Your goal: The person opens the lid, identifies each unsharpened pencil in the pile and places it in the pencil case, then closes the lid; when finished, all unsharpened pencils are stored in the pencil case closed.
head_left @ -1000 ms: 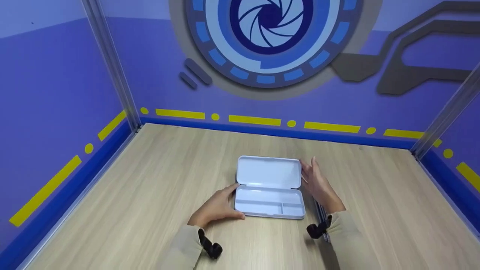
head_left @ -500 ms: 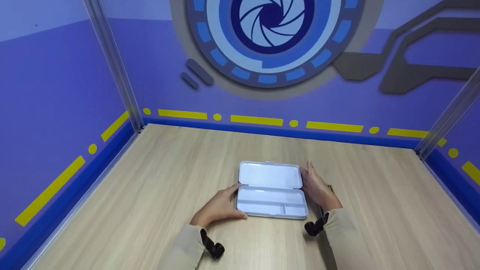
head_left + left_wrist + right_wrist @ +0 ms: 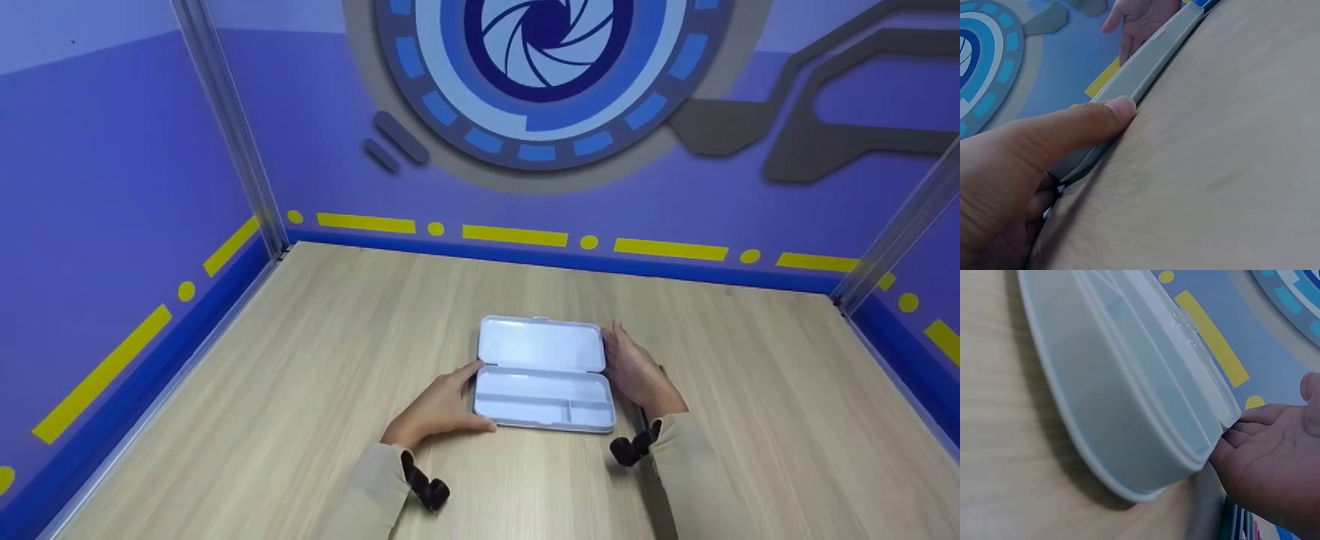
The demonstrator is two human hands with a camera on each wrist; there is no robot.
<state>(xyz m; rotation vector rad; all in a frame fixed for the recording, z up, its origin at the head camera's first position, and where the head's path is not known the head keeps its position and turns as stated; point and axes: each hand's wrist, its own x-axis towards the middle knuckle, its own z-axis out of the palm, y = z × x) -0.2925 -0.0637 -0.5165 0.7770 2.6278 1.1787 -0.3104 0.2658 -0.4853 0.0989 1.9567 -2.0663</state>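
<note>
- Presently, case (image 3: 544, 385) lies unfolded, long axis left-to-right, lid (image 3: 540, 343) pointing away.
- Left grip (image 3: 436, 406) holds case's left end.
- Right grip (image 3: 640, 375), uncurled, touches lid's right end.

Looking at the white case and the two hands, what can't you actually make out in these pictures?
- Right wrist view: what the slim items are; the right hand and bottom edge cut them off.
- Head view: the same items, mostly covered by the right hand and sleeve.
- Left wrist view: inside the case, hidden by its near side.
- Head view: the wall emblem's top, beyond the upper edge.
</note>
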